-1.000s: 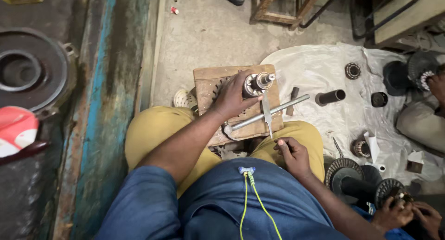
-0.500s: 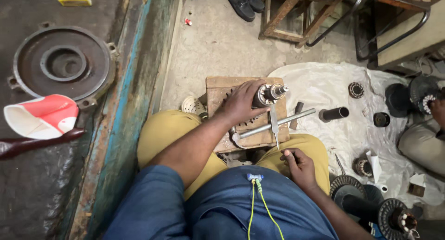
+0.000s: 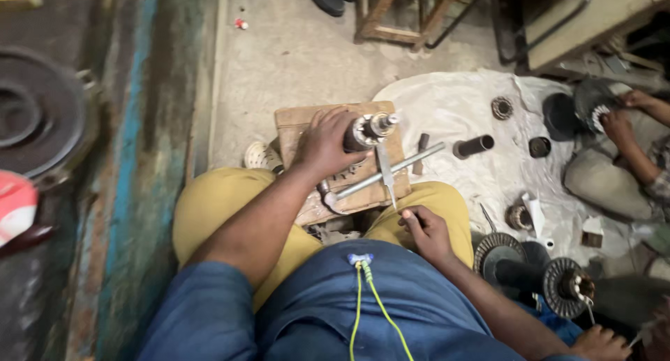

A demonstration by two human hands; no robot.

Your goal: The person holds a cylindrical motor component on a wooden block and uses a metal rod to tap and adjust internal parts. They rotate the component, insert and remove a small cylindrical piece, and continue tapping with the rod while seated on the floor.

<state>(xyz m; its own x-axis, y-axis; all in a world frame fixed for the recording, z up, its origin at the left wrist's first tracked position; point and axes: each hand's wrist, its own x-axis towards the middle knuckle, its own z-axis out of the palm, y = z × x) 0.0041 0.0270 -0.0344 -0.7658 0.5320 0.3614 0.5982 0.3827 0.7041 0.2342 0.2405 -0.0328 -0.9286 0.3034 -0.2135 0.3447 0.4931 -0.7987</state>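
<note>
1. The motor shaft is clasped by the left hand, grip closed, over the wooden block.
2. A thin blade is pinched by the right hand.
3. A steel rod is laid across the block.

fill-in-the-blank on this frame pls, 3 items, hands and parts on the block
1. The left hand grips a metal cylindrical part standing on a ____ block.
2. The right hand holds a thin pointed tool whose far end touches the ____ part.
3. A long metal rod lies ____ the block.

Missing words: wooden; cylindrical; across
</note>
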